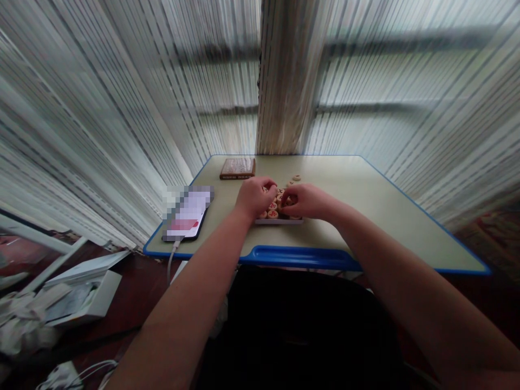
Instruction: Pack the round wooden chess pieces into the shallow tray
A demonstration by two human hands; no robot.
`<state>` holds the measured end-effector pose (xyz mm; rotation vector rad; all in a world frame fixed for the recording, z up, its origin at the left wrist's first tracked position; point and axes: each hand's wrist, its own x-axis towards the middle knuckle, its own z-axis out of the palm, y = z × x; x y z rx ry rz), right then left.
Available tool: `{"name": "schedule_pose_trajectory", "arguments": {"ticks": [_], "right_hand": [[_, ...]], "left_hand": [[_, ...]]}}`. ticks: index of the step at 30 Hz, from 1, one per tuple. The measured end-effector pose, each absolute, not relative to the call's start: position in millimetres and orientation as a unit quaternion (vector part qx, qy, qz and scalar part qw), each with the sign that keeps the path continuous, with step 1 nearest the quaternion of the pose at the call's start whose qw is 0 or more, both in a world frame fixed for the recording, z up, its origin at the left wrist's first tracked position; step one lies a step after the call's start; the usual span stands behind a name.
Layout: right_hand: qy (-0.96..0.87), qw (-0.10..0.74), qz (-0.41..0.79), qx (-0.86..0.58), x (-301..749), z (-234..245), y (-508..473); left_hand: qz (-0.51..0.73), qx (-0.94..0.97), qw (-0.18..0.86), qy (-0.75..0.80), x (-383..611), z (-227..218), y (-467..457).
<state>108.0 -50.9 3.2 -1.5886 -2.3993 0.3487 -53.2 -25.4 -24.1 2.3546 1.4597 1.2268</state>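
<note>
Round wooden Chinese chess pieces (273, 206), some with red characters and some with dark ones, sit side by side in a shallow box with a pale rim (280, 221). My left hand (255, 196) is at the box's left side, its fingers curled over the pieces there. My right hand (305, 200) comes in from the right, thumb and fingers bent together low over the pieces. Whatever lies between the fingertips of either hand is hidden or too small to make out. A few loose chess pieces (296, 177) lie on the table behind the box.
The pale table (377, 216) has a blue edge and a blue front groove (300, 255). A brown box-like case (238, 168) lies at the back left. A phone (187, 214) with a charging cable (170, 260) is at the left. Striped curtains (134, 81) hang behind.
</note>
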Motion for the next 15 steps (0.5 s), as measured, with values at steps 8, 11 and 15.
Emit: {"name": "schedule_pose_trajectory", "arguments": {"ticks": [8, 11, 15], "right_hand": [[-0.83, 0.146, 0.122, -0.524, 111.5, -1.4, -45.2], [-0.823, 0.165, 0.127, -0.528, 113.1, 0.5, -46.5], [-0.807, 0.205, 0.124, -0.54, 119.6, 4.8, -44.6]], "left_hand": [[0.391, 0.785, 0.044, 0.479, -53.8, -24.3, -23.8], [0.387, 0.786, 0.049, 0.48, -53.8, -23.9, -24.8], [0.38, 0.788, 0.05, 0.482, -53.9, -24.4, -25.3]]}}
